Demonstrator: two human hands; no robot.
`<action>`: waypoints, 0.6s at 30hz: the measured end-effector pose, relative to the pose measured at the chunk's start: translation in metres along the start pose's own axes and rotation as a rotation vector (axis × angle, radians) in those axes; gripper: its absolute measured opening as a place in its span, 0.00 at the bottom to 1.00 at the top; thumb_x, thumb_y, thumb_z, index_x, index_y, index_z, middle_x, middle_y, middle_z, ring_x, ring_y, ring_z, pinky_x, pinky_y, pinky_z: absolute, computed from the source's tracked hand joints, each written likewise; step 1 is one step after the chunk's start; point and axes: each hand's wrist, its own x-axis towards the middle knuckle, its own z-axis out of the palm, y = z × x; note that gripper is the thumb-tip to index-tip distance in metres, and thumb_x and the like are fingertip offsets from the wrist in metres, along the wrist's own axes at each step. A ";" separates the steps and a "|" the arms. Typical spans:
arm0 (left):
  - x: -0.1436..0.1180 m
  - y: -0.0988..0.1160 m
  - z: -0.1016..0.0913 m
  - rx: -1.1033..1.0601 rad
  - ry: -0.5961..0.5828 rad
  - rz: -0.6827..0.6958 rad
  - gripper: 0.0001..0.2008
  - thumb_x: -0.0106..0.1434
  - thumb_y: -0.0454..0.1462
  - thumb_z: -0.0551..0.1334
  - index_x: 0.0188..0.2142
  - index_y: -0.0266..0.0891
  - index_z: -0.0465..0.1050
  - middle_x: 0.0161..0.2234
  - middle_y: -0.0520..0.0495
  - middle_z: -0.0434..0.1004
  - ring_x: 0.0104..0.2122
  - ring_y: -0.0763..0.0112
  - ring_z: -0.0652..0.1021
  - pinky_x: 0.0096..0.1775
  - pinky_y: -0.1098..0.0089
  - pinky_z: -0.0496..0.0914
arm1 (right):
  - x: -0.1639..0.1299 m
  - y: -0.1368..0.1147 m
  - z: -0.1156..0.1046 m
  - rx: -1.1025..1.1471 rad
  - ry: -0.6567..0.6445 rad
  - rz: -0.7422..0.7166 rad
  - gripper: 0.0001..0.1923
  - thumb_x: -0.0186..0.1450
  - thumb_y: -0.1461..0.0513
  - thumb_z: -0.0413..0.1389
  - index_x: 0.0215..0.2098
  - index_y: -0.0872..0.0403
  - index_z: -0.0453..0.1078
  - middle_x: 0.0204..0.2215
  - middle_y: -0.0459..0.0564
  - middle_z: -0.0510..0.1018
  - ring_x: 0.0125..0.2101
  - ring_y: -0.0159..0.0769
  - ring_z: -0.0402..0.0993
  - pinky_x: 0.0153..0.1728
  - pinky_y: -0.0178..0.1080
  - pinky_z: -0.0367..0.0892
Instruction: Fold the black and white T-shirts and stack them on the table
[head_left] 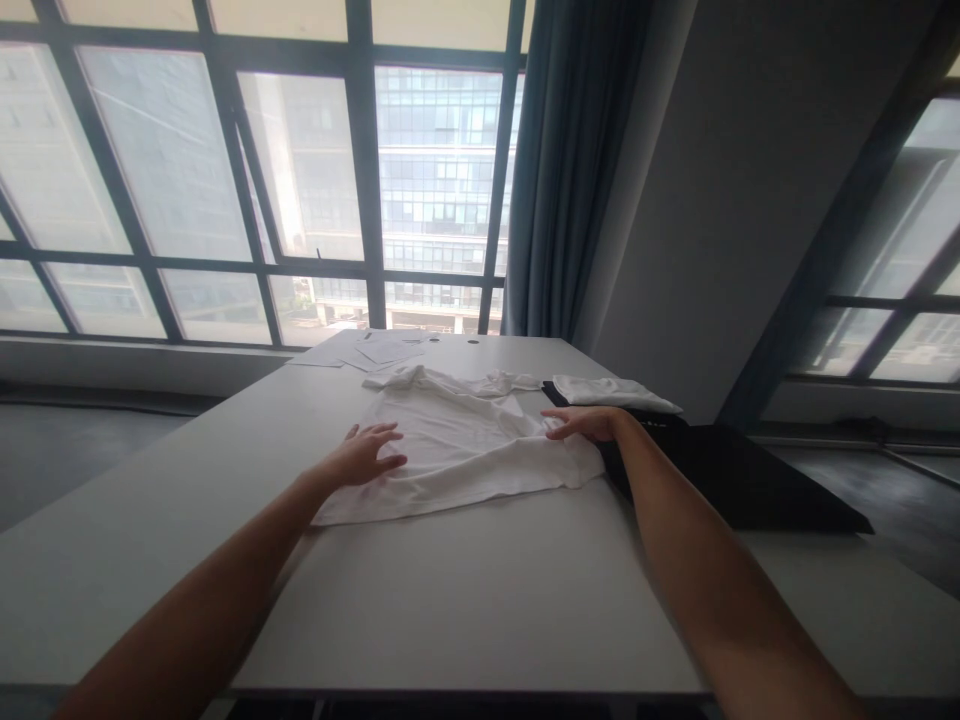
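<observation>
A white T-shirt (457,440) lies spread flat on a light grey table (465,590), slightly rumpled at its far end. My left hand (367,453) rests palm down on the shirt's left side, fingers apart. My right hand (589,423) lies flat on the shirt's right edge, fingers stretched toward the middle. Neither hand holds the cloth.
A folded white garment (611,392) sits on a black cloth or bag (742,480) at the table's right side. Loose papers (371,352) lie at the far end. Large windows (300,180) and a dark curtain (574,170) stand beyond the table.
</observation>
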 end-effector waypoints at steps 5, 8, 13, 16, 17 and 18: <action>0.006 0.022 0.015 -0.089 -0.124 0.132 0.43 0.57 0.64 0.56 0.64 0.42 0.61 0.69 0.41 0.51 0.67 0.52 0.54 0.65 0.53 0.47 | -0.035 -0.019 -0.006 0.053 -0.141 -0.138 0.36 0.52 0.64 0.64 0.60 0.53 0.67 0.45 0.54 0.79 0.40 0.45 0.78 0.40 0.40 0.72; 0.006 0.023 0.015 -0.087 -0.213 0.101 0.48 0.54 0.65 0.59 0.67 0.43 0.56 0.70 0.40 0.46 0.68 0.50 0.49 0.65 0.50 0.43 | -0.042 -0.016 -0.019 0.033 0.098 -0.259 0.29 0.58 0.60 0.59 0.58 0.56 0.69 0.45 0.56 0.79 0.40 0.45 0.78 0.38 0.39 0.72; 0.003 0.023 0.002 -0.063 -0.358 0.045 0.60 0.47 0.66 0.63 0.70 0.42 0.44 0.71 0.37 0.34 0.69 0.48 0.43 0.65 0.48 0.41 | -0.015 0.009 -0.034 0.007 0.375 -0.334 0.26 0.68 0.50 0.46 0.53 0.58 0.71 0.37 0.58 0.80 0.32 0.42 0.77 0.33 0.38 0.70; -0.001 0.023 -0.003 -0.042 -0.406 0.034 0.62 0.45 0.66 0.64 0.71 0.41 0.42 0.71 0.37 0.31 0.69 0.48 0.40 0.65 0.48 0.41 | 0.010 0.020 -0.032 -0.202 0.499 -0.211 0.24 0.67 0.48 0.50 0.40 0.59 0.75 0.26 0.55 0.78 0.25 0.37 0.73 0.28 0.35 0.67; -0.002 0.023 -0.004 -0.035 -0.412 0.030 0.62 0.45 0.66 0.64 0.71 0.41 0.42 0.71 0.37 0.31 0.69 0.48 0.40 0.65 0.47 0.41 | 0.016 0.023 -0.031 -0.263 0.514 -0.180 0.23 0.67 0.48 0.51 0.38 0.59 0.75 0.24 0.53 0.77 0.22 0.36 0.72 0.26 0.34 0.66; -0.003 0.023 -0.005 -0.029 -0.412 0.027 0.62 0.45 0.66 0.64 0.71 0.42 0.43 0.71 0.38 0.31 0.69 0.47 0.40 0.65 0.47 0.41 | 0.022 0.025 -0.028 -0.304 0.519 -0.160 0.21 0.67 0.49 0.52 0.36 0.60 0.75 0.23 0.53 0.77 0.20 0.34 0.71 0.25 0.33 0.65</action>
